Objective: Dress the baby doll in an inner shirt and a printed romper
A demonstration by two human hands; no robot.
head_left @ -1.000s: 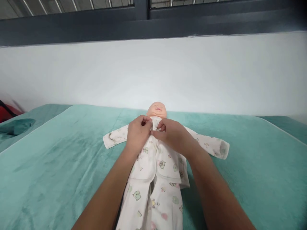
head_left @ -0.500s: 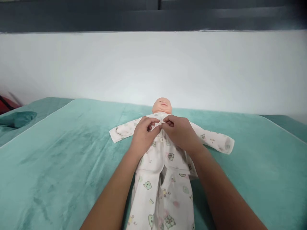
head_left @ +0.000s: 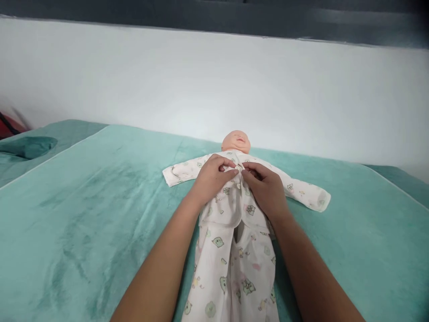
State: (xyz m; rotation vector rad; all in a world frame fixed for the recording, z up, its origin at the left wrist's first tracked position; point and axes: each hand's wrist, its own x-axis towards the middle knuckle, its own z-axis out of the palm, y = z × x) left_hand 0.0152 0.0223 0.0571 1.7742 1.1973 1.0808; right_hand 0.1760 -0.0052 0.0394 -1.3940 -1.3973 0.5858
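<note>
A baby doll (head_left: 236, 141) lies on its back, its head toward the wall. It wears a white long-sleeved baby shirt (head_left: 224, 210) printed with small animals, and matching trousers (head_left: 214, 273). At the upper chest my left hand (head_left: 216, 176) pinches one front edge of the shirt between thumb and forefinger. Opposite it, my right hand (head_left: 264, 183) pinches the other edge, the fingertips of both hands almost meeting. A small pale fastener seems to lie between them, too small to make out. Both sleeves stretch outward, and no doll hands show at the cuffs.
Under the doll spreads a teal plush cover (head_left: 100, 214) with pale seams. A white wall (head_left: 187, 80) rises behind it, below a dark ledge (head_left: 134, 15). Folded teal fabric (head_left: 30, 146) and a red object (head_left: 10, 125) are at the far left.
The view has tilted and shifted, so the doll appears further right and higher. Both hands stay pinched at the shirt front, with the right fingers slightly more apart from the left.
</note>
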